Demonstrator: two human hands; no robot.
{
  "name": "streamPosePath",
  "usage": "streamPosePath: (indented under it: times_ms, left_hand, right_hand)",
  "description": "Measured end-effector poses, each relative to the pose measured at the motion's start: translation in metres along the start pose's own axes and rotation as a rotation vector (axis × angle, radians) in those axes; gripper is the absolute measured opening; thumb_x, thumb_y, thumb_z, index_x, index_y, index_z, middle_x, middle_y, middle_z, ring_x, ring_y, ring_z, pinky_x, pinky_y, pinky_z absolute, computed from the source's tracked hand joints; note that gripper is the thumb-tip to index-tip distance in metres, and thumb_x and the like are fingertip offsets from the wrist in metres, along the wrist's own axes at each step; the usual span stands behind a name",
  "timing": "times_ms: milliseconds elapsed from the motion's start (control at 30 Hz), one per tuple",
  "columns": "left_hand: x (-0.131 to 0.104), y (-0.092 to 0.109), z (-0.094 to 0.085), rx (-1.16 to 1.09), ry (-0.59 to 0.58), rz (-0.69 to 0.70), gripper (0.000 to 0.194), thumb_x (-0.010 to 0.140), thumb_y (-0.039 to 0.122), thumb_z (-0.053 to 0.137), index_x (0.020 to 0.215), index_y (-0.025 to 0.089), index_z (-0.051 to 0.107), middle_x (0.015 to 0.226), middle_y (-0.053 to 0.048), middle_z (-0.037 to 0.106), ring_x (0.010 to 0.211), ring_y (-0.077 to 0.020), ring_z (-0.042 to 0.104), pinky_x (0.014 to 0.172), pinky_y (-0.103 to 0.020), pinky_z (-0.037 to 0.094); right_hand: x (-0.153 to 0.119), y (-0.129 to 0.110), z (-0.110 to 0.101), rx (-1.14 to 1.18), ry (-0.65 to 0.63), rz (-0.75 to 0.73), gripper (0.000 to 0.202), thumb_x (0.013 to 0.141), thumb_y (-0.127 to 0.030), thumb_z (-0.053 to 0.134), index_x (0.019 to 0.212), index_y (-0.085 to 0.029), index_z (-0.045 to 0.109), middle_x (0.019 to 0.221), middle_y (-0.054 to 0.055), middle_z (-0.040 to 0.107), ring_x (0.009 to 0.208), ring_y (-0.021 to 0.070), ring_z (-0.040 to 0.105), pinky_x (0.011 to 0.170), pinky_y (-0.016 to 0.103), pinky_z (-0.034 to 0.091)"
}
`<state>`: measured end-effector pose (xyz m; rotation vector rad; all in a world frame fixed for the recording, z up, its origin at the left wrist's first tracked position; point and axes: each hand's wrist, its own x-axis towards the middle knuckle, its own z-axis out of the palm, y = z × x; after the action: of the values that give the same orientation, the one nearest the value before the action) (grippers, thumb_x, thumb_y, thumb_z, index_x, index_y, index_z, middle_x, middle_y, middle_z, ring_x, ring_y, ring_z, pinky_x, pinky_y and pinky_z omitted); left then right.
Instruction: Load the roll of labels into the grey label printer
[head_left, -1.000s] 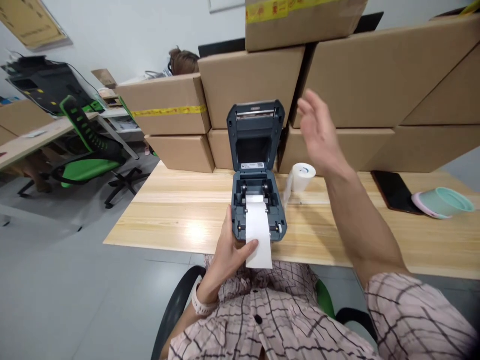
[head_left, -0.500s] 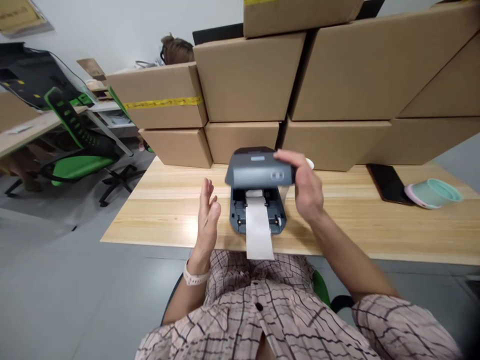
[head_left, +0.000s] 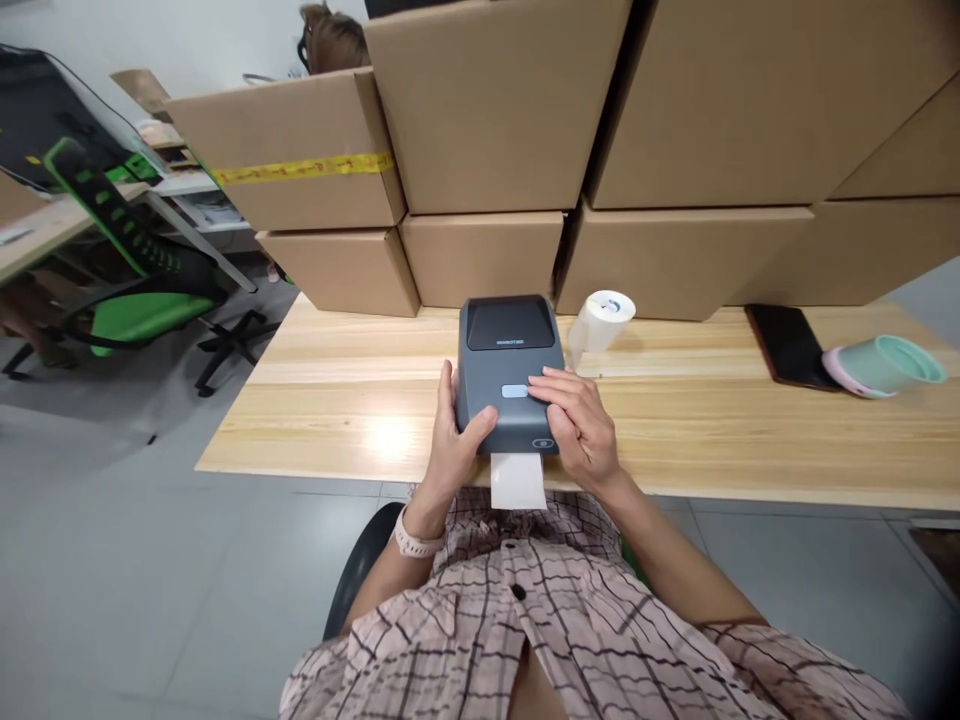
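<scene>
A dark grey label printer (head_left: 487, 375) sits on the wooden table in front of me, its lid down. From its front slot hangs a white strip of label paper (head_left: 517, 482), past the table's edge. My left hand (head_left: 455, 440) grips the printer's left side, thumb on the lid's front corner and fingers along the side wall. On the right front part of the lid lies my right hand (head_left: 581, 425), fingers together near the light blue button (head_left: 514, 391) and thumb at the front corner. A white paper roll (head_left: 604, 318) stands right behind the printer, its loose strip leading toward it.
Cardboard boxes (head_left: 487, 110) are stacked along the back of the table (head_left: 697, 430). To the right lie a black phone (head_left: 787, 345) and a mint-green cup (head_left: 885, 365) tipped on its side. A green office chair (head_left: 150, 320) and a person's head (head_left: 334, 40) are farther left.
The raised printer lid has come down and covers the inside. My left hand, apart before, now grips the printer's side. My right hand has moved from the lid's edge onto its top.
</scene>
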<state>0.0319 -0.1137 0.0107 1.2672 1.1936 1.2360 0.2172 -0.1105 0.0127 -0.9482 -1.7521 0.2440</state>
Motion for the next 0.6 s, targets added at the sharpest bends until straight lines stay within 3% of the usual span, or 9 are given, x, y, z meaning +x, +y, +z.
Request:
streamPosePath:
  times_ms: [167,267,333,367,400,433,500,600]
  left_hand:
    - [0.002,-0.003,0.004,-0.04,0.074,0.05,0.092,0.085,0.056,0.071,0.16,0.025,0.027,0.169,-0.011,0.028,0.157,-0.0344,0.025,0.128,-0.044,0.027]
    - [-0.017,-0.008,-0.005,-0.004,0.072,0.048,0.08,0.087,0.054,0.071,0.154,0.027,0.038,0.164,-0.01,0.036,0.152,-0.0314,0.035,0.123,-0.042,0.033]
    - [-0.038,-0.013,-0.013,0.034,0.184,0.005,0.061,0.087,0.054,0.071,0.139,0.025,0.055,0.143,-0.01,0.058,0.131,-0.0271,0.055,0.108,-0.038,0.046]
    - [-0.049,-0.015,-0.016,0.059,0.245,-0.04,0.044,0.09,0.054,0.067,0.12,0.022,0.065,0.119,-0.008,0.068,0.11,-0.0229,0.063,0.094,-0.034,0.05]
    - [-0.058,-0.017,-0.018,0.06,0.257,-0.095,0.039,0.092,0.057,0.061,0.097,0.019,0.07,0.092,-0.005,0.069,0.087,-0.0185,0.063,0.079,-0.03,0.05]
    - [-0.066,-0.018,-0.018,0.04,0.154,-0.157,0.044,0.091,0.059,0.061,0.08,0.017,0.069,0.074,-0.002,0.063,0.07,-0.0152,0.057,0.067,-0.028,0.046]
    - [-0.073,-0.017,-0.014,-0.031,-0.047,-0.293,0.05,0.085,0.061,0.068,0.064,0.016,0.064,0.057,0.002,0.053,0.054,-0.0102,0.043,0.055,-0.025,0.035]
    - [-0.069,-0.011,-0.004,-0.139,-0.202,-0.409,0.046,0.074,0.059,0.079,0.07,0.014,0.069,0.058,0.002,0.056,0.053,-0.008,0.04,0.054,-0.023,0.03]
  right_hand:
    - [-0.005,0.007,0.008,0.019,0.086,-0.067,0.03,0.1,-0.016,0.045,0.115,-0.026,0.069,0.117,0.005,0.075,0.121,0.0243,0.066,0.111,0.052,0.046]
    - [-0.005,0.009,0.007,0.025,0.07,-0.086,0.031,0.1,-0.014,0.045,0.118,-0.027,0.068,0.118,0.005,0.074,0.122,0.0241,0.065,0.11,0.051,0.046]
    - [-0.004,0.009,0.005,0.027,0.037,-0.085,0.032,0.101,-0.015,0.043,0.12,-0.026,0.067,0.119,0.005,0.073,0.122,0.0244,0.064,0.109,0.051,0.046]
    - [-0.003,0.009,0.003,0.028,0.021,-0.089,0.033,0.102,-0.017,0.042,0.122,-0.026,0.066,0.12,0.006,0.073,0.122,0.0249,0.063,0.108,0.051,0.046]
    - [-0.003,0.008,0.002,0.026,0.011,-0.097,0.033,0.103,-0.02,0.04,0.123,-0.026,0.066,0.12,0.007,0.072,0.122,0.0255,0.062,0.108,0.051,0.046]
    - [-0.002,0.007,0.0,0.019,0.003,-0.106,0.034,0.104,-0.023,0.038,0.124,-0.025,0.066,0.12,0.008,0.072,0.122,0.0261,0.062,0.107,0.051,0.046]
    - [0.0,0.002,-0.002,-0.027,-0.025,-0.115,0.039,0.107,-0.031,0.033,0.125,-0.024,0.066,0.121,0.009,0.071,0.122,0.0272,0.06,0.104,0.05,0.045]
    - [0.009,-0.01,-0.006,-0.21,-0.139,-0.081,0.039,0.108,-0.036,0.034,0.12,-0.024,0.069,0.13,0.008,0.069,0.124,0.028,0.058,0.108,0.052,0.039]
